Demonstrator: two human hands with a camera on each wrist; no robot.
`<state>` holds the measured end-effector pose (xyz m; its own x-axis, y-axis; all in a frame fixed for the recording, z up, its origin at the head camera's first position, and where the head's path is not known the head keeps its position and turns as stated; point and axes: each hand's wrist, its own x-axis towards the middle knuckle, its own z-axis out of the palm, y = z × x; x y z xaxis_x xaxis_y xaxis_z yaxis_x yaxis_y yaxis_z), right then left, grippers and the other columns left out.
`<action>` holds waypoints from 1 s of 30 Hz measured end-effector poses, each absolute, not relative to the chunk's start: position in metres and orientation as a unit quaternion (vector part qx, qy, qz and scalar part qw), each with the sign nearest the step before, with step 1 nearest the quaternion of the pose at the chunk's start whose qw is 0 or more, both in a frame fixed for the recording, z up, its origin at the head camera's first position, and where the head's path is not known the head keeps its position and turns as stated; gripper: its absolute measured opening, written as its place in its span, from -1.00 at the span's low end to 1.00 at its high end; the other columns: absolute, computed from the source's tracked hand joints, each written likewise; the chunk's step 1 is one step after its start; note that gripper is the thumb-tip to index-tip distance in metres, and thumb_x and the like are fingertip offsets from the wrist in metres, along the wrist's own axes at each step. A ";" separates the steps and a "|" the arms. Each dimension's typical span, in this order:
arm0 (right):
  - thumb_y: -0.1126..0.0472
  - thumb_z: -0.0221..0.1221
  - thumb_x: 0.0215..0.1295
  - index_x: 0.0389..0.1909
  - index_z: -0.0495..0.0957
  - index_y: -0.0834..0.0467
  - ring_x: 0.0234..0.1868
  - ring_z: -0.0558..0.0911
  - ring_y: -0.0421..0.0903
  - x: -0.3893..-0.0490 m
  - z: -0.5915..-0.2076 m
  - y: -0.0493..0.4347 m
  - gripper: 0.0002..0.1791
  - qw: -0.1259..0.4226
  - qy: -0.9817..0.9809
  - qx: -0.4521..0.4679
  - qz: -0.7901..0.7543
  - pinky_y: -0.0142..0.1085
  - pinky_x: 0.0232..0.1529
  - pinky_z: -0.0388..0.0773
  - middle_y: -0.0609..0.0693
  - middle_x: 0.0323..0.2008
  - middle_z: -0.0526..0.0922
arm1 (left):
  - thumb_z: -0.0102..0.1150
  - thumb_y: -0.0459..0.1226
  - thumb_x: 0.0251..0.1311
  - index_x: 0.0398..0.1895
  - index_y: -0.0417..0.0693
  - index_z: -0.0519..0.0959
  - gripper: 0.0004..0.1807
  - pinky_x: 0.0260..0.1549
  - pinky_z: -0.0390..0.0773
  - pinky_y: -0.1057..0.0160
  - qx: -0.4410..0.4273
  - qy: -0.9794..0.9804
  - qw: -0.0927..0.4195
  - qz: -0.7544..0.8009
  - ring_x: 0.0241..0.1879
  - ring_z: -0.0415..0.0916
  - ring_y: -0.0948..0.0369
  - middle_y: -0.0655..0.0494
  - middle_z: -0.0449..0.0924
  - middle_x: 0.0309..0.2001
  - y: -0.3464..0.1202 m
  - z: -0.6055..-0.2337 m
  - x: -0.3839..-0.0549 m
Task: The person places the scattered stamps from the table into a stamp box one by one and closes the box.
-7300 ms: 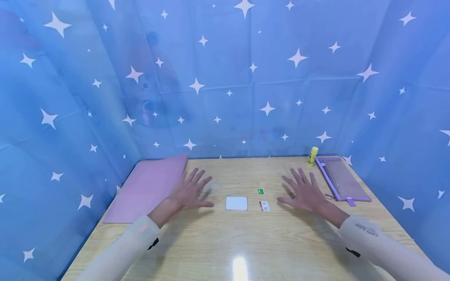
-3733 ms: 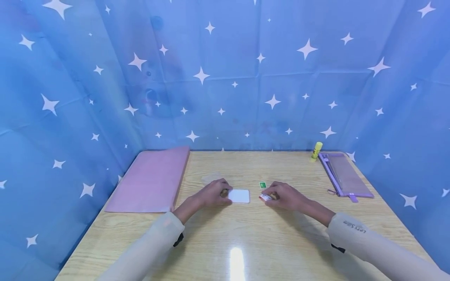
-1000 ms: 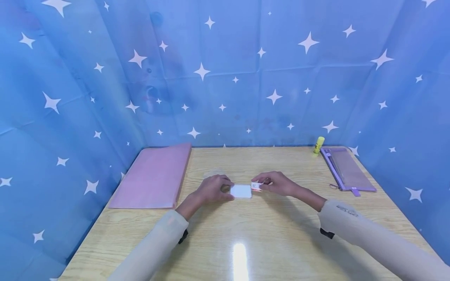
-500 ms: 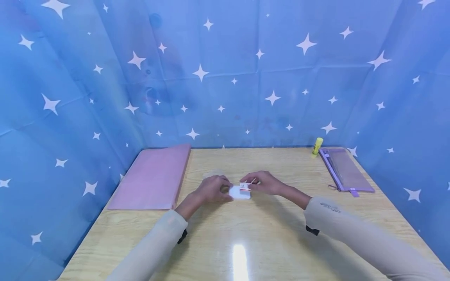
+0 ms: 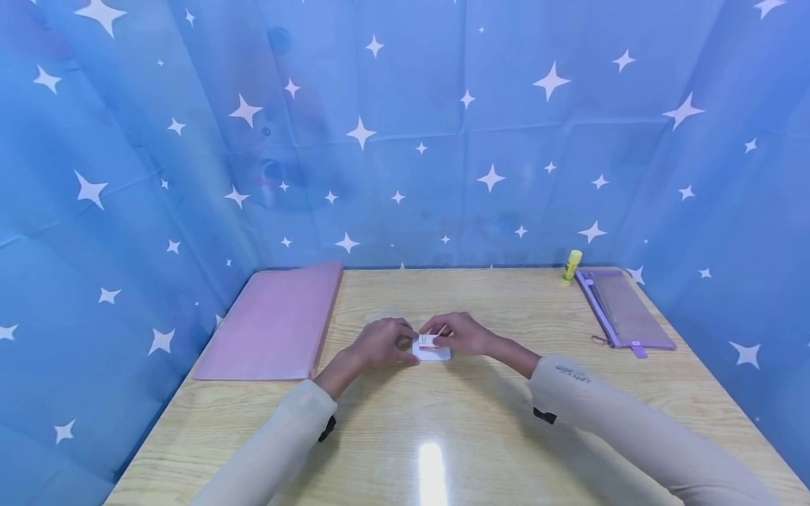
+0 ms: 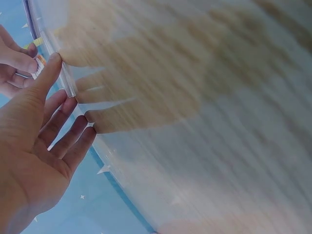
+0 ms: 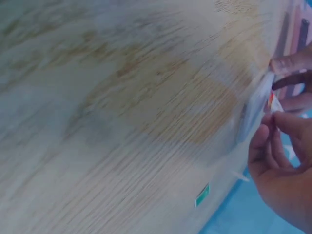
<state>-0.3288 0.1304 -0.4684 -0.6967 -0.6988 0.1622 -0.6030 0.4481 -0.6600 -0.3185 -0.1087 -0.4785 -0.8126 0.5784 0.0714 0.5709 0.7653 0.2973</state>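
Observation:
A flat white rectangular piece with rounded corners (image 5: 438,355) lies on the table in the head view. My left hand (image 5: 382,343) grips its left end between thumb and fingers. Over its upper part, my right hand (image 5: 464,333) pinches a small white card with a red stripe and a "U" mark (image 5: 425,341). From the right wrist view, that card (image 7: 276,104) is held by thumb and fingertips close beside the white piece (image 7: 253,107). A small green card (image 7: 202,195) lies on the table there; in the head view my right hand hides it.
A pink folder (image 5: 272,323) lies at the left of the wooden table (image 5: 354,436). At the back right stand a yellow glue stick (image 5: 571,267) and, beside it, a purple-edged mesh zip pouch (image 5: 639,313). A star-patterned blue curtain (image 5: 405,91) surrounds the table.
Both hands were spread open above the table. The left has since gripped the white piece, while the right picked up the red-striped card and brought it left over that piece.

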 end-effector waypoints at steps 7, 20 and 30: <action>0.47 0.24 0.38 0.03 0.68 0.31 -0.22 0.75 0.01 -0.327 -0.475 0.124 -0.75 0.064 0.857 -0.366 -0.356 -0.33 -0.23 0.66 0.15 -0.16 0.77 | 0.57 0.05 0.09 0.09 0.05 0.76 -0.48 0.08 0.58 0.14 0.304 0.938 0.015 0.165 0.06 0.61 0.17 0.16 0.70 0.07 -0.109 -0.479 -0.317; 0.39 0.32 0.35 0.03 0.70 0.28 -0.21 0.75 -0.04 -0.328 -0.480 0.122 -0.75 0.058 0.871 -0.349 -0.341 -0.36 -0.22 0.64 0.08 -0.17 0.76 | 0.57 0.06 0.08 0.09 0.05 0.76 -0.47 0.04 0.60 0.15 0.307 0.938 0.013 0.160 0.05 0.62 0.18 0.17 0.71 0.08 -0.107 -0.478 -0.318; 0.34 0.33 0.38 -0.18 0.79 0.19 -0.19 0.68 -0.09 -0.326 -0.483 0.122 -0.91 0.032 0.867 -0.377 -0.326 -0.39 -0.24 0.59 0.06 -0.18 0.72 | 0.57 0.06 0.09 0.15 0.05 0.73 -0.43 0.11 0.60 0.09 0.309 0.937 0.011 0.159 0.11 0.61 0.14 0.15 0.69 0.12 -0.108 -0.478 -0.319</action>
<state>-0.3260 0.1220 -0.4834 -0.7140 -0.6738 0.1903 -0.6323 0.5039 -0.5884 -0.3193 -0.1081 -0.4779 -0.8083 0.5834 0.0788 0.5767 0.7577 0.3056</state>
